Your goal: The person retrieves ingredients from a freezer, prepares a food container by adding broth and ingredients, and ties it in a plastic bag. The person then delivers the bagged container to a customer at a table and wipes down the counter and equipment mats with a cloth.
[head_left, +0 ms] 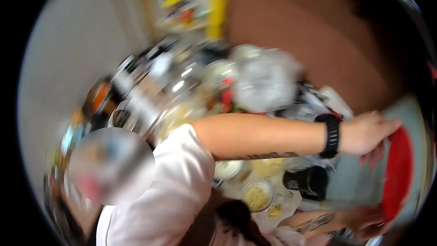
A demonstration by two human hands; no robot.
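A red round basin or plate (399, 175), seen edge-on, is at the far right over a pale grey-blue surface (353, 180). My left hand (368, 133), with a black watch on its wrist, reaches across from the left and grips the upper edge. The lower edge is held by my right hand (365, 222), which is dark and blurred. Left of the red thing lies a black cylindrical container (307, 180). Near it are a bowl of pale yellow strips (257, 197) and a plastic bag (286, 200) with similar strips.
Blurred clutter fills the middle, including a clear plastic-wrapped bundle (266, 79), a bowl with white contents (227, 169) and red items (226, 95). A shelf (184, 28) with a yellow object (217, 13) stands behind. A round blurred patch (111, 166) covers part of the lower left.
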